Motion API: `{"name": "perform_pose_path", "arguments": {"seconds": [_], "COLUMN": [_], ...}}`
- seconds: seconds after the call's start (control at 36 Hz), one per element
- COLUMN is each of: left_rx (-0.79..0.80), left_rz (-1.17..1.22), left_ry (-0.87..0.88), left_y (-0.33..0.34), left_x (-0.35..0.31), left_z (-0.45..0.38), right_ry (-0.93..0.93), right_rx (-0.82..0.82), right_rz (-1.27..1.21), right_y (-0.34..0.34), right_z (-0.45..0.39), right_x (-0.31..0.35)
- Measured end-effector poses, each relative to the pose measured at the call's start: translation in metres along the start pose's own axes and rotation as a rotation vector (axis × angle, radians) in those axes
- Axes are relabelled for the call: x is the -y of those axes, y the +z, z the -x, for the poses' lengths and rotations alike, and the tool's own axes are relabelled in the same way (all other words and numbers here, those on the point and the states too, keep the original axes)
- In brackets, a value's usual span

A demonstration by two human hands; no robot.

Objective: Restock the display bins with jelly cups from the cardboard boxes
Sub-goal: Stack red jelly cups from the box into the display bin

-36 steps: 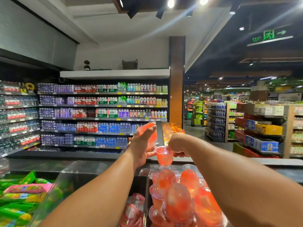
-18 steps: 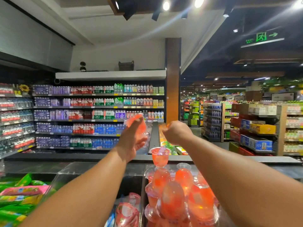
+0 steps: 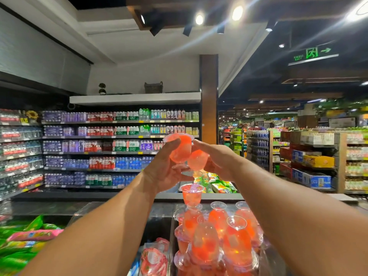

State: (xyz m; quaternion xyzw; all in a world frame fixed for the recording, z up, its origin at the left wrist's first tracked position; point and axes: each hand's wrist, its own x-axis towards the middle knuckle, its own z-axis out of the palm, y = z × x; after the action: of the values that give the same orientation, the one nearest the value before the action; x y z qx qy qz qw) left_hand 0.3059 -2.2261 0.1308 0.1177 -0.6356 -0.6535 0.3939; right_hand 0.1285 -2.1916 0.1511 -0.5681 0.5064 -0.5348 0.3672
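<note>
My left hand (image 3: 166,167) grips a red jelly cup (image 3: 179,148) held up in front of me. Right beside it my right hand (image 3: 218,159) holds a second, paler jelly cup (image 3: 197,159), and the two cups touch. Below them rises a stack of red jelly cups (image 3: 217,234) in a clear display bin (image 3: 266,261), with one upright cup (image 3: 191,194) on top. No cardboard box is in view.
A second clear bin (image 3: 83,213) at lower centre-left holds red-lidded packets (image 3: 154,257). Green and pink snack bags (image 3: 25,242) lie at the lower left. Shelves of bottled drinks (image 3: 95,148) fill the back wall, and an aisle with more shelving (image 3: 314,162) opens on the right.
Both hands rose from just above the stack to well above it. My right hand let go of the top cup on the stack and now holds another cup next to the left one.
</note>
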Motion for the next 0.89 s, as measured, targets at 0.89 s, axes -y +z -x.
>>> {"name": "perform_pose_path", "arguments": {"seconds": [0.89], "left_rx": [-0.367], "left_rz": [-0.465], "left_ry": [0.117], "left_y": [-0.023], "left_x": [0.015], "left_z": [0.024], "right_ry": [0.273], "right_rx": [-0.111], "right_rz": [0.947], "right_y": [-0.021], "right_z": [-0.015], "right_x": [-0.065]}}
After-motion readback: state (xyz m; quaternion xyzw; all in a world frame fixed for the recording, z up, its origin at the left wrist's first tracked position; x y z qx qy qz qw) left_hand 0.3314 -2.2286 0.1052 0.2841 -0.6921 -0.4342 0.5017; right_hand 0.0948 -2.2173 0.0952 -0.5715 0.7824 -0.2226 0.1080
